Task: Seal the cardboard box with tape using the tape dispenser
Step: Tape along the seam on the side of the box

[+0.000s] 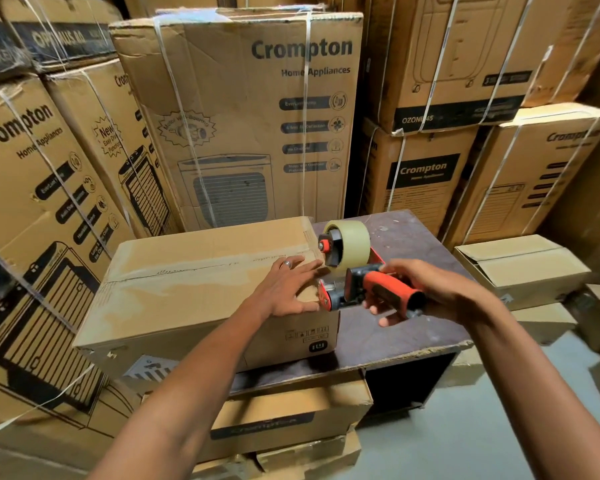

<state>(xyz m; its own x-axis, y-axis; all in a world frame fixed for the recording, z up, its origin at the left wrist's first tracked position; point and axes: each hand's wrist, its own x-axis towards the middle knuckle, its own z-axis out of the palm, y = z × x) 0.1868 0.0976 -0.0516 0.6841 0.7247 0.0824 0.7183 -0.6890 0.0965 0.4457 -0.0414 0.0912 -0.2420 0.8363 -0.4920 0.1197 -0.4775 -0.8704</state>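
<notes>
Tall stacked cartons (243, 109) wall in the back and left, close behind the cardboard box (194, 282) on the table (406, 327). The box's right end is crowded by the left hand (286, 289) and the tape dispenser (352, 268). Open tabletop lies right of the box; bare floor (465, 438) opens at lower right, beside a small carton (520, 268).

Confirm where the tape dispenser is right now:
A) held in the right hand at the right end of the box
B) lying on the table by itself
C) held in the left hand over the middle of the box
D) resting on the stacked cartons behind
A: the right hand grips the orange handle of the tape dispenser at the right end of the cardboard box, while the left hand lies flat on the box top.
</notes>
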